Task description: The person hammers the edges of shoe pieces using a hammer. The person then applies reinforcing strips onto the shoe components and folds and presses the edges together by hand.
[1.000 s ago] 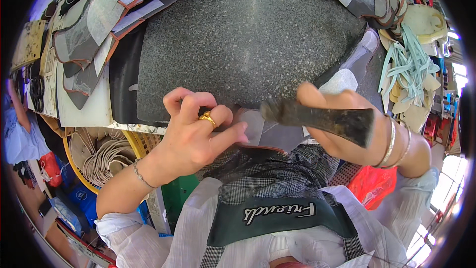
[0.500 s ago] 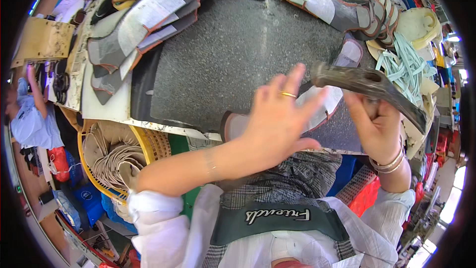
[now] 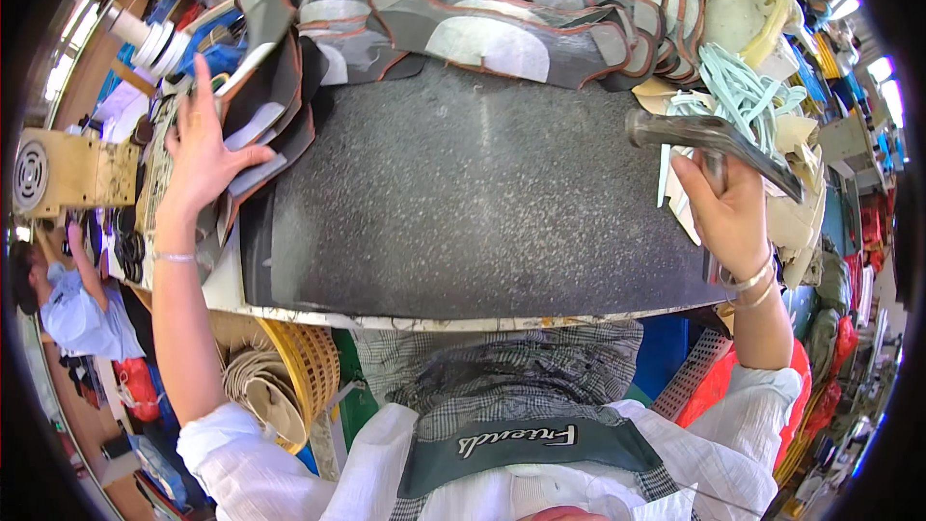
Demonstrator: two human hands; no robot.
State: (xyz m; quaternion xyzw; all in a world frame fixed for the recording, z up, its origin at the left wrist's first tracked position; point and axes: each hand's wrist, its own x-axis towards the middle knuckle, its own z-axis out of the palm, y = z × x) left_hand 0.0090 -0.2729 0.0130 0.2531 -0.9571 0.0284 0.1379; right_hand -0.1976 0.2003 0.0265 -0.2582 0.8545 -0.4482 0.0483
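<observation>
My right hand [image 3: 730,217] is wrapped round the handle of a hammer [image 3: 716,133], whose dark worn head lies sideways above my fist, over the right end of a speckled black work board [image 3: 482,203]. On the left, my left hand [image 3: 204,154] has its fingers stretched and spread, with the thumb apart. It rests at a pile of curved dark grey cut pieces [image 3: 265,116] with orange-brown edges and pale patches, which look like shoe uppers. Whether the fingertips press on the pieces cannot be made out.
More such grey pieces [image 3: 492,43] lie overlapped along the board's far edge. Pale green straps [image 3: 743,92] and cream scraps are heaped at the right. A yellow basket [image 3: 307,367] with rolled beige pieces stands below left. Another person [image 3: 82,304] is at the far left.
My left hand has swung from mid-board to the pile on the left. The pieces that lay under my hands on the board are gone from there. The hammer stays in my right hand.
</observation>
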